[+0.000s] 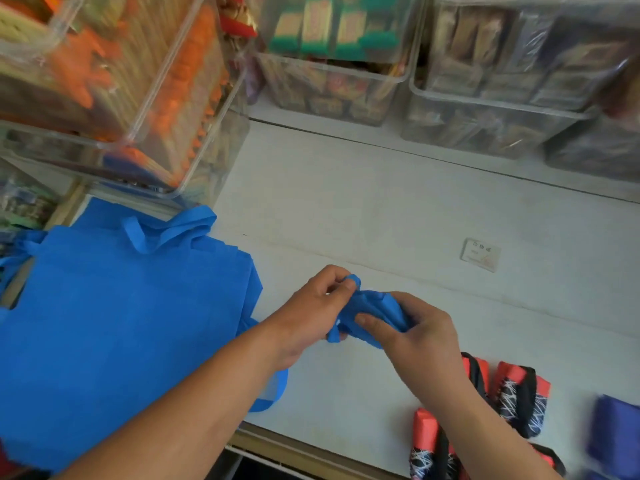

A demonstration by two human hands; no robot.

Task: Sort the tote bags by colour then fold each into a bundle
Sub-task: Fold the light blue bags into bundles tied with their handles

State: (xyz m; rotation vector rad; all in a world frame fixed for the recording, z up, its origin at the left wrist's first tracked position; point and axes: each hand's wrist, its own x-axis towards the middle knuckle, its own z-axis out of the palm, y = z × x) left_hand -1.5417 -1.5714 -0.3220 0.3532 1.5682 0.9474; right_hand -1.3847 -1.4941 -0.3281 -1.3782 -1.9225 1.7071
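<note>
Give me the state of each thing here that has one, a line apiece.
left hand: pinches the blue bundle's end.
right hand: grips the blue bundle.
blue bundle: partly folded, held between both hands.
blue tote bags: unfolded, lying flat in a pile.
red-and-black bundles: folded, resting on the counter.
purple bundle: folded, on the counter.
clear bins: filled with goods.

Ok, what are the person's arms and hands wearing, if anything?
Nothing that shows. The left hand and right hand are bare, with no gloves, rings or markings. The left forearm and right forearm are bare too: no sleeves, watch or bands up to the picture's edge.
</note>
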